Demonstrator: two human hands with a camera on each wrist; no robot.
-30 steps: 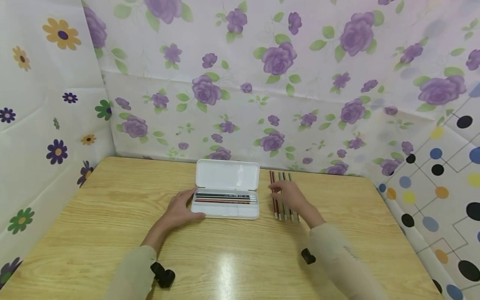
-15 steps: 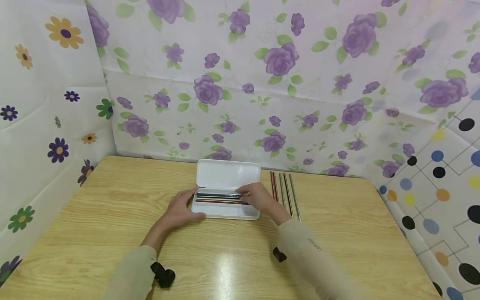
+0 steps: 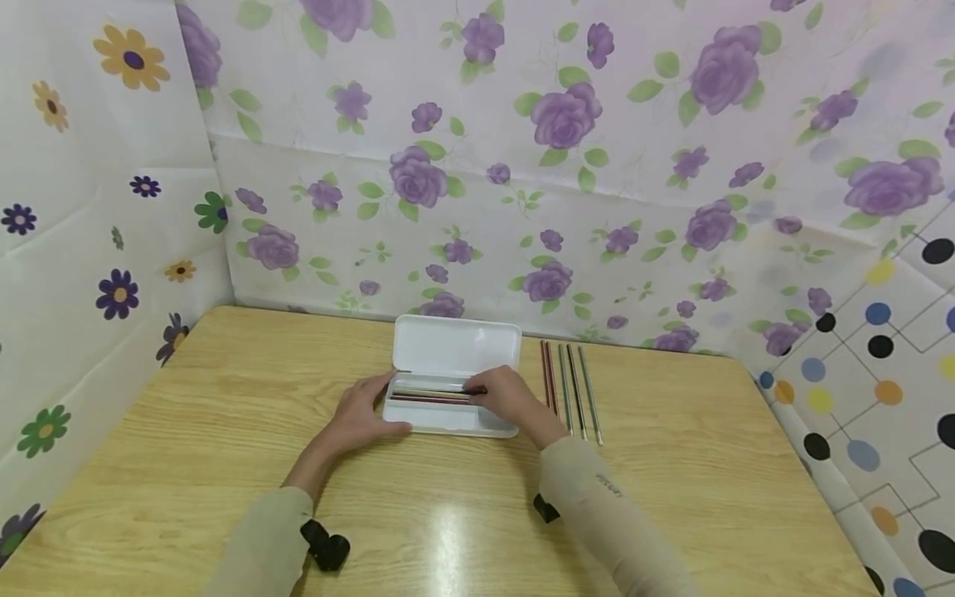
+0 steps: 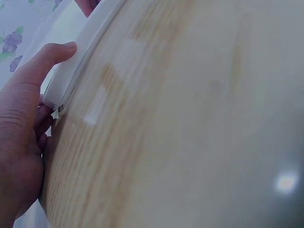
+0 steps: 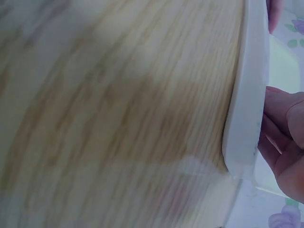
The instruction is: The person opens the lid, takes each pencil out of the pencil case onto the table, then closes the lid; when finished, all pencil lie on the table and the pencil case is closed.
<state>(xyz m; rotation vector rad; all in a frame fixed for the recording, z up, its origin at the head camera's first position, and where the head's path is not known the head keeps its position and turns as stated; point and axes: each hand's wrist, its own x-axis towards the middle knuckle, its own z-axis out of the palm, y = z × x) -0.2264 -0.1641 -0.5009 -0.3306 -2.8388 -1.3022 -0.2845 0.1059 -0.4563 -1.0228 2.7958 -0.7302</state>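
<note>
A white pencil case [image 3: 429, 425] stands on the table with its lid [image 3: 455, 342] up. Several pencils [image 3: 429, 399], red and dark ones among them, lie lengthwise inside. My left hand [image 3: 360, 419] grips the case's left end, thumb along the front edge and fingers behind; the left wrist view shows this thumb on the white rim. My right hand [image 3: 507, 396] reaches into the right end of the case, thumb and fingers pinching a dark pencil there. The hand covers the pencils' right ends. In the right wrist view its fingers are behind the case wall and their tips are hidden.
Right of the case lies a row of loose pencils [image 3: 574, 390], red, green and black, side by side. The wooden table [image 3: 418, 506] meets flowered cloth [image 3: 462, 207] at the back. A dotted cloth [image 3: 873, 398] hangs on the right.
My right hand has moved left from above the loose pencils into the case and now pinches there. Fewer dark pencils show in the case's back part. My left hand has stayed put.
</note>
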